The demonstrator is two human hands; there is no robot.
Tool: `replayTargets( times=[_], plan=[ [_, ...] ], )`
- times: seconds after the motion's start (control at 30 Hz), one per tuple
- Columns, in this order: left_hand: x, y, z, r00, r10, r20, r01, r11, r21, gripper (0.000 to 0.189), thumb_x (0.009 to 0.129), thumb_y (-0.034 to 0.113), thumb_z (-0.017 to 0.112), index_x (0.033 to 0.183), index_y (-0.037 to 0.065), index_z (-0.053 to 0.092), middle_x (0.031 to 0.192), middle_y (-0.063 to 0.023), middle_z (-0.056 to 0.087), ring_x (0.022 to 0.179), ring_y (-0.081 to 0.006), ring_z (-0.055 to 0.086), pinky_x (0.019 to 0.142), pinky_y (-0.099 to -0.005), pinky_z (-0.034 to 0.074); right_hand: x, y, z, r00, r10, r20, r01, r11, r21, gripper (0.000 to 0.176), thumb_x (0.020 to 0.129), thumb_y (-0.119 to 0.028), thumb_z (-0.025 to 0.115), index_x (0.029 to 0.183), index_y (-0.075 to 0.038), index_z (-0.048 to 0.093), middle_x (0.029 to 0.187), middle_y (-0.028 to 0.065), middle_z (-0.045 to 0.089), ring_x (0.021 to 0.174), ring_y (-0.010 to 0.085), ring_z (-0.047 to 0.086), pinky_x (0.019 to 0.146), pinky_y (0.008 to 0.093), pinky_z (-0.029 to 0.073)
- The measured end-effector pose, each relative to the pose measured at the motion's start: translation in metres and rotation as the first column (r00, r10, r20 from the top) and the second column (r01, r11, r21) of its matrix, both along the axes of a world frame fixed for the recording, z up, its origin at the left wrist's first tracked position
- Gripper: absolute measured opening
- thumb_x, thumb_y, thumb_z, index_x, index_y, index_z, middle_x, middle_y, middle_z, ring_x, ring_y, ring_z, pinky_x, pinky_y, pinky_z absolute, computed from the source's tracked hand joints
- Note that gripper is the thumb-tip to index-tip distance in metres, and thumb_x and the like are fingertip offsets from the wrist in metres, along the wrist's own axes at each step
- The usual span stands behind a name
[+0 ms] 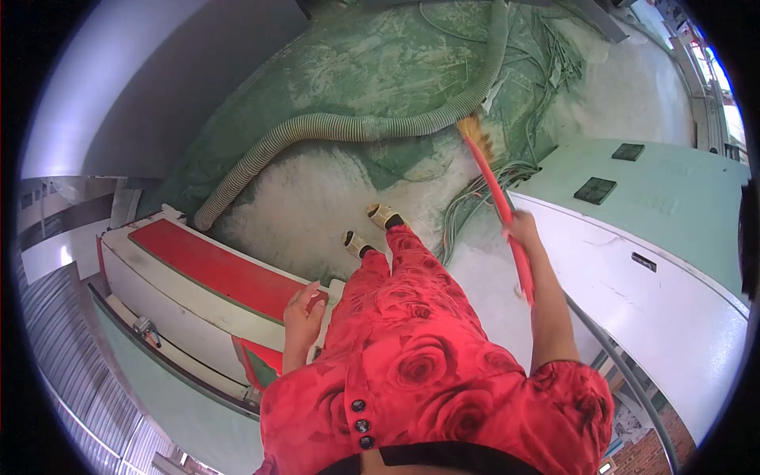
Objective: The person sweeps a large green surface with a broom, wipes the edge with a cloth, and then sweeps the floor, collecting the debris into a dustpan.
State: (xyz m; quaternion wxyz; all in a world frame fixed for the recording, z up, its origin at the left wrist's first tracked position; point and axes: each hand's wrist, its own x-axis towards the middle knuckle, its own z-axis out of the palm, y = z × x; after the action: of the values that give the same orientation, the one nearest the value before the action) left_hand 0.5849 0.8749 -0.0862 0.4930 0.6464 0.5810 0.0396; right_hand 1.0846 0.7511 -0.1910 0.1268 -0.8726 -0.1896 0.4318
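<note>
My right hand (pixel 522 228) is closed around the handle of a red broom (pixel 492 180). Its tan bristles (pixel 472 128) point away from me, down at the floor beside the bend of a ribbed grey hose (pixel 336 127). My left hand (pixel 302 321) hangs free with its fingers apart and slightly bent, near the end of a red panel (pixel 210 261) on a white machine base. Nothing shows in its palm.
Pale dust lies over the green floor (pixel 340 63) around my feet. Loose cables (pixel 467 207) run along the right, by a white and green cabinet (pixel 609 245). A large grey machine body (pixel 158 87) stands at left.
</note>
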Motion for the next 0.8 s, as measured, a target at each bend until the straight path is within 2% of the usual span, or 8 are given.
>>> replayTargets(
  times=[0.03, 0.13, 0.23, 0.4, 0.43, 0.47, 0.6, 0.8],
  plan=[
    [0.002, 0.002, 0.001, 1.000, 0.024, 0.015, -0.024, 1.000, 0.000, 0.038, 0.075, 0.011, 0.057, 0.112, 0.006, 0.057, 0.097, -0.0149, 0.061, 0.095, -0.0281, 0.058, 0.084, -0.0356, 0.044, -0.011, -0.015, 0.016, 0.996, -0.092, -0.008, 0.092, 0.992, 0.092, 0.039, 0.054, 0.001, 0.061, 0.093, 0.010, 0.061, 0.057, 0.0155, 0.058, 0.042, 0.0219, 0.058, 0.039, 0.0333, 0.047],
    [-0.004, 0.002, -0.005, 1.000, 0.026, 0.011, -0.026, 1.000, 0.002, 0.038, 0.074, 0.013, 0.057, 0.111, 0.007, 0.058, 0.097, -0.0143, 0.061, 0.094, -0.0293, 0.058, 0.083, -0.0364, 0.044, -0.034, -0.033, 0.040, 0.958, -0.288, 0.004, 0.285, 0.951, 0.123, 0.049, 0.055, 0.003, 0.060, 0.103, 0.010, 0.057, 0.058, 0.0156, 0.059, 0.040, 0.0216, 0.056, 0.038, 0.0327, 0.047],
    [-0.007, 0.003, -0.012, 1.000, 0.002, -0.010, -0.002, 1.000, 0.010, 0.038, 0.074, 0.014, 0.057, 0.111, 0.007, 0.058, 0.096, -0.0143, 0.061, 0.093, -0.0300, 0.058, 0.083, -0.0369, 0.044, -0.012, -0.023, -0.010, 0.964, -0.242, 0.112, 0.228, 0.966, 0.124, 0.041, 0.054, 0.004, 0.060, 0.094, 0.010, 0.060, 0.058, 0.0155, 0.058, 0.039, 0.0228, 0.055, 0.037, 0.0325, 0.046],
    [-0.012, 0.001, -0.006, 0.999, -0.017, -0.039, 0.019, 0.999, 0.036, 0.037, 0.074, 0.015, 0.057, 0.110, 0.007, 0.058, 0.096, -0.0147, 0.061, 0.093, -0.0304, 0.058, 0.083, -0.0374, 0.044, 0.003, 0.043, -0.054, 0.975, -0.210, -0.075, 0.210, 0.978, -0.003, 0.028, 0.053, -0.001, 0.064, 0.079, 0.007, 0.060, 0.062, 0.0178, 0.060, 0.047, 0.0278, 0.060, 0.044, 0.0377, 0.049],
    [-0.015, -0.002, -0.007, 1.000, 0.002, -0.025, -0.001, 1.000, 0.028, 0.037, 0.074, 0.014, 0.057, 0.110, 0.007, 0.058, 0.097, -0.0149, 0.061, 0.093, -0.0305, 0.058, 0.083, -0.0374, 0.044, -0.015, 0.058, -0.045, 0.996, 0.078, 0.032, -0.074, 0.991, -0.116, 0.027, 0.055, -0.006, 0.064, 0.079, 0.006, 0.062, 0.069, 0.0197, 0.062, 0.059, 0.0299, 0.062, 0.053, 0.0387, 0.051],
    [-0.018, -0.006, -0.009, 1.000, 0.022, -0.008, -0.022, 1.000, 0.020, 0.036, 0.074, 0.013, 0.057, 0.110, 0.007, 0.058, 0.097, -0.0150, 0.061, 0.093, -0.0306, 0.058, 0.082, -0.0375, 0.044, -0.032, 0.070, -0.040, 0.923, 0.370, 0.104, -0.336, 0.908, -0.250, 0.027, 0.057, -0.012, 0.065, 0.079, 0.005, 0.063, 0.075, 0.0216, 0.063, 0.072, 0.0320, 0.065, 0.063, 0.0397, 0.053],
    [-0.027, -0.019, -0.013, 0.997, 0.071, 0.005, -0.071, 0.997, 0.011, 0.036, 0.074, 0.011, 0.058, 0.110, 0.006, 0.058, 0.096, -0.0153, 0.061, 0.093, -0.0306, 0.058, 0.082, -0.0374, 0.044, -0.090, 0.065, -0.035, 0.852, 0.520, 0.050, -0.490, 0.829, -0.269, 0.030, 0.059, -0.014, 0.065, 0.084, 0.002, 0.063, 0.088, 0.0235, 0.063, 0.085, 0.0347, 0.063, 0.074, 0.0391, 0.051],
    [-0.027, -0.026, -0.016, 0.999, 0.042, 0.010, -0.042, 0.999, 0.012, 0.038, 0.073, 0.010, 0.058, 0.110, 0.006, 0.057, 0.095, -0.0153, 0.061, 0.092, -0.0300, 0.058, 0.081, -0.0369, 0.045, -0.119, 0.048, 0.000, 0.817, 0.567, -0.106, -0.576, 0.792, -0.199, 0.034, 0.058, -0.016, 0.066, 0.086, 0.003, 0.062, 0.083, 0.0238, 0.063, 0.080, 0.0357, 0.062, 0.070, 0.0394, 0.051]
  ],
)
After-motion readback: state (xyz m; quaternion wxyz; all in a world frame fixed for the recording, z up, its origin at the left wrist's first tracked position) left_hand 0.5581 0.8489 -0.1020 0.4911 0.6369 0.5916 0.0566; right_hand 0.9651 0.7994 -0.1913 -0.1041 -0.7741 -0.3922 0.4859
